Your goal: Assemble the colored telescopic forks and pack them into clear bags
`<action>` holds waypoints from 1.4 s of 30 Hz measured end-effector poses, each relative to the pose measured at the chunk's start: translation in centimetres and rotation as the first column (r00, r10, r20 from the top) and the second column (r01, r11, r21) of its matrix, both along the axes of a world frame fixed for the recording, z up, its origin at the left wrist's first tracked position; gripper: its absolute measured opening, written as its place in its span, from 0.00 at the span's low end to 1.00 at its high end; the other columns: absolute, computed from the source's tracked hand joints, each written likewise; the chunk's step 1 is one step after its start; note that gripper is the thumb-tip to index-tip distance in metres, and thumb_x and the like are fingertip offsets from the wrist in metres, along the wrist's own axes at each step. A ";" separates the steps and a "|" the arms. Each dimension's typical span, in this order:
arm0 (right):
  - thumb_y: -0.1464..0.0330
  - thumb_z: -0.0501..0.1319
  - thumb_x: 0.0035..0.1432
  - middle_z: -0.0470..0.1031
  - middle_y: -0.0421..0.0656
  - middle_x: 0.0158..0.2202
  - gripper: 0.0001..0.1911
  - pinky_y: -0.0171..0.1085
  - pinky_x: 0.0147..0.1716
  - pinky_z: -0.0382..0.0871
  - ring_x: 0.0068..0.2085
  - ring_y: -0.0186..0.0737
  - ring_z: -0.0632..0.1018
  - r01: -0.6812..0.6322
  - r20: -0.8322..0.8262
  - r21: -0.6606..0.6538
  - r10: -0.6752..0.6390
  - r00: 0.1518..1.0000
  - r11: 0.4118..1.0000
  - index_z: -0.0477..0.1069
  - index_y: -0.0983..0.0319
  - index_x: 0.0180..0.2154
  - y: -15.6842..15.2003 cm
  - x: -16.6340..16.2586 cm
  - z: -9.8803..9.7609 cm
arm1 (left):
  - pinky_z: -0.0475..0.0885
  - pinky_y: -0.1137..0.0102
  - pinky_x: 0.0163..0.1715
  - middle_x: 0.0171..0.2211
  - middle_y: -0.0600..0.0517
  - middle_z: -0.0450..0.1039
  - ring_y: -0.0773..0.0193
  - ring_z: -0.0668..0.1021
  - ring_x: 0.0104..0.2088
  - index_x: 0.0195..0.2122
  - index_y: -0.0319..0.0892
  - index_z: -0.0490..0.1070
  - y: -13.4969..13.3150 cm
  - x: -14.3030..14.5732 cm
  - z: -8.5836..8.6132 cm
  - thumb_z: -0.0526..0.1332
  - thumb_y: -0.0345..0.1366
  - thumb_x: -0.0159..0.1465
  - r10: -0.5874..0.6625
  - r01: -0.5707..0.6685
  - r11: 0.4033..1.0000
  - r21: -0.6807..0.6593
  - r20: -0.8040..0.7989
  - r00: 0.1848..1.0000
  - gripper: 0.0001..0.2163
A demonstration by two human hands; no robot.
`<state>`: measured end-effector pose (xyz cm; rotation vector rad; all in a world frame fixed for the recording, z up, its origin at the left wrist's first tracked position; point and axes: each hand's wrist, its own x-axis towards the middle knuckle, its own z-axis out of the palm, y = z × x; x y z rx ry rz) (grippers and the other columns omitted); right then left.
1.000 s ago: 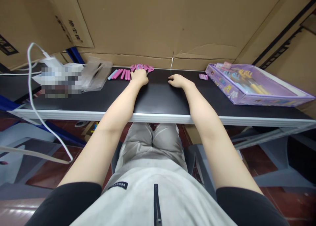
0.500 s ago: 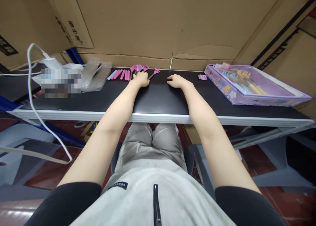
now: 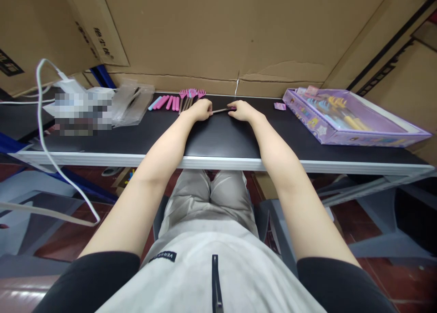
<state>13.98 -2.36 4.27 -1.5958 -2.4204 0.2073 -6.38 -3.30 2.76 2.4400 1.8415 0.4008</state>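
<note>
Both arms (image 3: 160, 160) fwd, elbows slightly bent, L hand (image 3: 204, 110) nr R hand (image 3: 240, 110), fingers (image 3: 232, 114) curled inward

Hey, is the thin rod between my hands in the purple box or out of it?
Out: the rod spans from the left hand to the right hand, apart from the purple box.

this looks like a workshop: a metal-edged black bench (image 3: 221, 140), walled in by printed cardboard (image 3: 211, 35), bears loose pink and blue handles (image 3: 169, 103), clear plastic bags (image 3: 136, 108) and a purple box (image 3: 372, 138), with grey chairs (image 3: 389, 249) beside it and reddish tiled floor (image 3: 398, 279) below.
</note>
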 end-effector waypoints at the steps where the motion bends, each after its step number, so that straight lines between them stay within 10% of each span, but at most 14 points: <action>1: 0.73 0.63 0.70 0.78 0.52 0.67 0.27 0.42 0.72 0.68 0.69 0.47 0.78 0.000 0.001 -0.003 0.000 1.000 1.000 0.76 0.66 0.69 0.0 0.0 0.0 | 0.74 0.64 0.59 0.53 0.38 0.83 0.50 0.82 0.55 0.48 0.35 0.82 0.0 0.0 0.0 0.63 0.29 0.69 -0.006 0.006 1.000 -0.003 0.016 1.000 0.10; 15: 0.74 0.64 0.69 0.84 0.49 0.59 0.22 0.44 0.68 0.73 0.63 0.48 0.82 -0.016 -0.006 -0.013 0.016 1.000 1.000 0.82 0.61 0.62 -0.2 0.0 0.3 | 0.72 0.64 0.63 0.56 0.41 0.83 0.52 0.81 0.60 0.52 0.39 0.83 -0.9 0.5 0.5 0.60 0.30 0.68 -0.005 0.006 1.000 -0.009 0.077 0.997 0.15; 28: 0.73 0.64 0.69 0.83 0.48 0.62 0.22 0.44 0.69 0.72 0.65 0.48 0.81 -0.022 0.003 -0.018 0.022 1.000 1.000 0.82 0.60 0.62 0.3 0.2 0.0 | 0.53 0.37 0.75 0.75 0.32 0.62 0.35 0.61 0.76 0.74 0.39 0.66 -1.8 -1.6 1.6 0.54 0.44 0.73 0.531 -0.536 0.844 -0.004 0.142 0.835 0.30; 34: 0.73 0.64 0.69 0.83 0.48 0.62 0.22 0.44 0.70 0.72 0.66 0.48 0.81 -0.022 0.003 -0.019 0.022 1.000 1.000 0.82 0.60 0.62 0.2 0.2 0.0 | 0.48 0.37 0.77 0.77 0.23 0.55 0.32 0.56 0.79 0.75 0.25 0.62 -1.3 -3.1 0.8 0.50 0.49 0.73 0.618 -0.612 0.785 -0.096 0.080 0.782 0.37; 42: 0.72 0.65 0.69 0.83 0.47 0.61 0.22 0.43 0.69 0.73 0.65 0.47 0.81 -0.020 0.004 -0.021 0.020 1.000 1.000 0.82 0.60 0.62 0.4 0.2 -0.1 | 0.41 0.32 0.76 0.80 0.29 0.52 0.34 0.52 0.80 0.78 0.32 0.60 -0.4 -3.8 0.2 0.44 0.47 0.74 0.630 -0.615 0.774 -0.153 0.083 0.772 0.36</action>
